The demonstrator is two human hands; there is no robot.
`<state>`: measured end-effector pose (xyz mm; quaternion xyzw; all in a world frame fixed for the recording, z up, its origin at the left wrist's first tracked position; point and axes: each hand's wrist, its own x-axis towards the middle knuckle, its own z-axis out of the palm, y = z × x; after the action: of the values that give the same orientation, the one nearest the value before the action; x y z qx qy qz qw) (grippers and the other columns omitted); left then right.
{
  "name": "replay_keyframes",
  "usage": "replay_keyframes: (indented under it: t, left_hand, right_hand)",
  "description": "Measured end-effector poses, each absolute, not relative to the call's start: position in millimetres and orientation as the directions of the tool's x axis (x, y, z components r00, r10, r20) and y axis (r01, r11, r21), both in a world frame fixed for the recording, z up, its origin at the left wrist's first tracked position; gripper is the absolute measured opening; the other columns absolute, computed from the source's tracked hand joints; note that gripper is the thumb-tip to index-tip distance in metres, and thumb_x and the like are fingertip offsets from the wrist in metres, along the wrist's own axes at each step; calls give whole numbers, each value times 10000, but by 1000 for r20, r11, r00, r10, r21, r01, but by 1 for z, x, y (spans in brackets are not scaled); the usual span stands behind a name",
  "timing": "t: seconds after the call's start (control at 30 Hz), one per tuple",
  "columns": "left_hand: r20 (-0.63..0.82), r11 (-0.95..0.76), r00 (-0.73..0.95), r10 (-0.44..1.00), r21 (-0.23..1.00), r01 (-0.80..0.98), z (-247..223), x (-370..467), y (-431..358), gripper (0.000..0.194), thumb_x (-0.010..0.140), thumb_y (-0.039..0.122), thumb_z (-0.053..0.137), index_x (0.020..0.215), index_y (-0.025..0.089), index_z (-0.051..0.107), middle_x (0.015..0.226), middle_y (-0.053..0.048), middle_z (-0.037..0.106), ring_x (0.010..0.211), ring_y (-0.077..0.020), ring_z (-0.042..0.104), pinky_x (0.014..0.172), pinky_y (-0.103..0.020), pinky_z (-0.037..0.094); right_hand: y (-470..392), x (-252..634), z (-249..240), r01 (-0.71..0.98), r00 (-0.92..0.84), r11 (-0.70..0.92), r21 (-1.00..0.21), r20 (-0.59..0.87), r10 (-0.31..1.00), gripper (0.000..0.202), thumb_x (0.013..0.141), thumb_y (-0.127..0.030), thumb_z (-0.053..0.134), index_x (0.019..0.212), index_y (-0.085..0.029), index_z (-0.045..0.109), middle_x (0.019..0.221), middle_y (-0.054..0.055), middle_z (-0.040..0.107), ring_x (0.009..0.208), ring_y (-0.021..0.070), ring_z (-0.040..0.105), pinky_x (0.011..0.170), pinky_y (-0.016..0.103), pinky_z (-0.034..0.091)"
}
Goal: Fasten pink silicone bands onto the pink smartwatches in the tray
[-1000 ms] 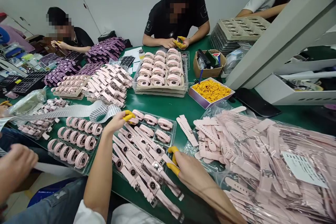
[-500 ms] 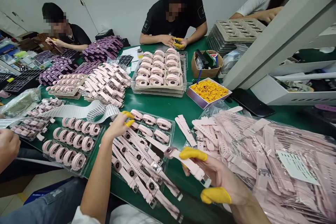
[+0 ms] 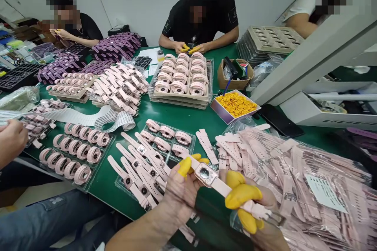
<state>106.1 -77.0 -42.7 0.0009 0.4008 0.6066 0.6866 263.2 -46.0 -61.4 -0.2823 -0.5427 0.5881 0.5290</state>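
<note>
A pink-strapped watch [image 3: 205,172] is stretched between my two hands, its case back facing up. My left hand [image 3: 184,184], with yellow finger covers, grips the strap and the side of the case at its upper left end. Yellow-covered fingers of my right hand [image 3: 246,198] close round the other strap half, whose metal buckle sticks out at the lower right. Below and left of my hands, several open pink watches [image 3: 144,172] lie in slanting rows, partly hidden by my left arm. Behind them is a clear tray [image 3: 193,140] of looped pink watches.
Bagged pink straps [image 3: 294,180] spread across the right. Farther back stand a box of yellow finger covers [image 3: 235,104] and stacked watch trays [image 3: 181,98]. Another looped-watch tray [image 3: 101,160] lies left, near a label strip [image 3: 88,119] and another person's hand [image 3: 13,137]. People sit opposite.
My left hand has come right and down from the watch tray and taken hold of the watch in my right hand. The person's hand at far left now touches the label strip.
</note>
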Motion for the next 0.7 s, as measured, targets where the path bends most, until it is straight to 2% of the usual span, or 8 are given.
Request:
replay_keyframes:
  t: [0.07,0.17,0.23,0.3,0.37,0.47,0.6,0.7]
  left_hand:
    - [-469,226,-137,872,636,-737,-33,103,-62,399,830,377,807,1131,120,757,1044,-135,780,915,-220,703,800,-298,545]
    - [-234,108,-217,948,874,-473,-29,94,-42,475,844,368,792,1252,141,705,1036,-107,775,935,-216,684,894,-336,525]
    - [-86,35,-198,976,968,-247,-35,88,-32,482,912,375,714,1340,161,653,1027,-92,763,917,-206,669,909,-349,520]
    - [-14,8,-128,992,999,-49,-43,85,-26,416,991,369,594,1348,163,646,1031,-99,750,930,-212,669,923,-364,526]
    - [50,-42,-71,996,994,103,-54,85,-25,370,1028,322,504,1327,165,656,1098,-116,742,1001,-229,676,964,-386,532]
    - [203,-201,23,979,938,282,-71,87,-31,425,1006,188,444,1410,169,575,1205,-132,724,1065,-235,681,1017,-417,542]
    - [314,-386,224,923,758,527,-93,85,-35,415,953,113,433,1328,147,610,1094,-154,730,1030,-266,703,960,-428,589]
    - [380,-471,289,879,587,659,-105,80,-32,381,938,105,431,1263,134,626,1058,-168,728,1003,-281,714,891,-421,621]
  right_hand:
    - [-43,264,-63,-305,-307,206,-930,301,903,303,843,-541,777,676,-291,805,593,32,541,464,166,458,488,363,474]
    - [-36,262,-69,-336,-257,223,-915,317,913,210,840,-486,803,741,-302,797,693,38,570,569,196,533,571,383,515]
    - [-30,258,-73,-389,-229,159,-908,262,937,250,854,-514,780,754,-286,763,723,36,572,603,202,543,595,389,524]
    - [-25,253,-75,-435,-217,76,-897,187,958,279,914,-533,705,808,-276,727,714,22,557,606,195,527,604,382,521]
    - [-24,246,-76,-458,-166,43,-888,133,977,236,981,-510,623,949,-290,702,675,-10,523,580,177,495,598,358,508]
    - [-27,234,-80,-431,-2,90,-898,101,995,172,1021,-450,594,1146,-337,627,654,-61,487,509,136,417,544,295,471]
    - [-32,223,-94,-277,39,63,-959,54,998,330,986,-536,623,1225,-308,632,637,-67,483,487,123,429,468,249,424]
    - [-31,226,-106,-184,13,38,-982,36,999,386,976,-558,620,1233,-276,679,658,-26,551,545,161,515,502,288,477]
